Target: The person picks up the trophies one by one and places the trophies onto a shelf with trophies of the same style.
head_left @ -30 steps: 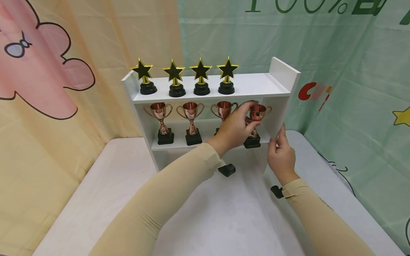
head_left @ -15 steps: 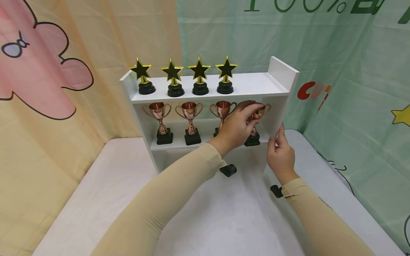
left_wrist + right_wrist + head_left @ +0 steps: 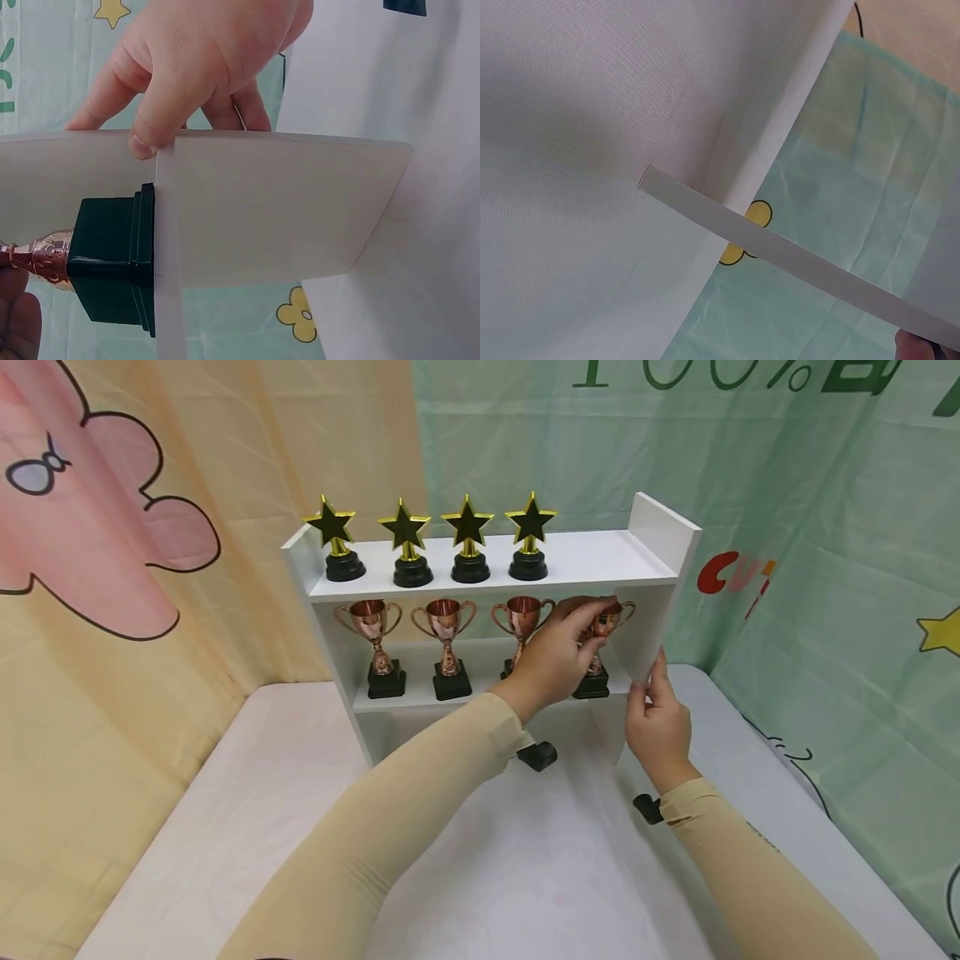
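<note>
In the head view my left hand (image 3: pixel 551 652) reaches into the middle shelf and grips the rightmost copper trophy cup (image 3: pixel 609 620), covering much of its bowl and stem. The cup's dark square base (image 3: pixel 112 259) stands against the shelf board in the left wrist view, with my left fingertips (image 3: pixel 19 319) beside the stem. My right hand (image 3: pixel 660 727) pinches the front edge of the white display shelf's right side panel (image 3: pixel 651 639), thumb to the front and fingers behind. Three more copper trophy cups (image 3: pixel 446 631) stand upright in a row to the left.
Several gold-edged star trophies (image 3: pixel 467 527) on black round bases line the top board. The white shelf unit stands on a white-covered table (image 3: pixel 487 860), with printed curtains (image 3: pixel 825 568) behind and beside it. The panel edge (image 3: pixel 780 251) crosses the right wrist view.
The rightmost trophy cup has shifted slightly back on its board, and my left fingers have moved further over its bowl. My right hand keeps its place on the side panel.
</note>
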Demonstrator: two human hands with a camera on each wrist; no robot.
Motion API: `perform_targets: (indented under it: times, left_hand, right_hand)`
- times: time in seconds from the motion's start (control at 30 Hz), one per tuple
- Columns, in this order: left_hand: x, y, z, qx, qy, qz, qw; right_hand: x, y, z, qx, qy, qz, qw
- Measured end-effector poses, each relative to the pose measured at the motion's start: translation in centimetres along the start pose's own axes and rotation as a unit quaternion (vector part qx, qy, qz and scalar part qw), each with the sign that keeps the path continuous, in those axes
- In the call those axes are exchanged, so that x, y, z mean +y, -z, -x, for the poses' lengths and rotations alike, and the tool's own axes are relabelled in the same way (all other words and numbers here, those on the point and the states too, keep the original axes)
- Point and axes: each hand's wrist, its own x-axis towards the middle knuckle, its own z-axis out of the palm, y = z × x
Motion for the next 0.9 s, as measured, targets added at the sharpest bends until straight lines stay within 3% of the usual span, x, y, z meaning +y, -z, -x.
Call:
perform_targets:
  times: [0.4,0.9]
  left_hand:
    - [-0.14,-0.13,-0.14,0.001,0.008,-0.018,0.9998]
    - [-0.45,-0.31,-0.33,0.001,0.007,-0.009,0.9999]
  right_hand:
    - [-0.13,0.08,0.06,-0.002,-0.006,0.001,1.000]
    - [0.00,0.01,0.09,-0.002,-0.008,0.000,1.000]
